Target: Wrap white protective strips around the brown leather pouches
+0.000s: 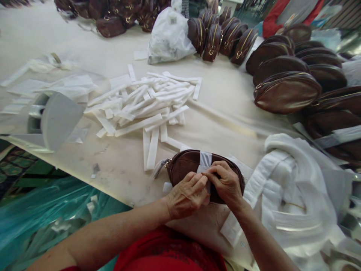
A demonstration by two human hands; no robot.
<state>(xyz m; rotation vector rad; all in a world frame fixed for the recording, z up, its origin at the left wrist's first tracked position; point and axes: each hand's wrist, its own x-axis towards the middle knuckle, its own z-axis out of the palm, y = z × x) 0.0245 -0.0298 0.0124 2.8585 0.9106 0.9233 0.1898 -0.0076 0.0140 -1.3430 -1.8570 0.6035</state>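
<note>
A dark brown oval zip bag [180,165] lies on the table right before me, with a wrapped zip pull at its left end. A whitish translucent strip [205,159] crosses over its middle. My left hand [188,194] rests against the front of the bag, its fingers curled and pinched together. From the other side my right hand [225,182] meets it, thumb and forefinger closed in a pinch over the strip. The fingertips nearly touch, and what lies between them is too small to make out.
Loose white strips [146,99] are heaped beyond the bag. A tape dispenser [53,118] stands at left, and a coil of white padding [296,192] at right. Brown bags [287,92] stand in rows behind, near a white plastic bag [169,35] and a person in red sleeves [272,22].
</note>
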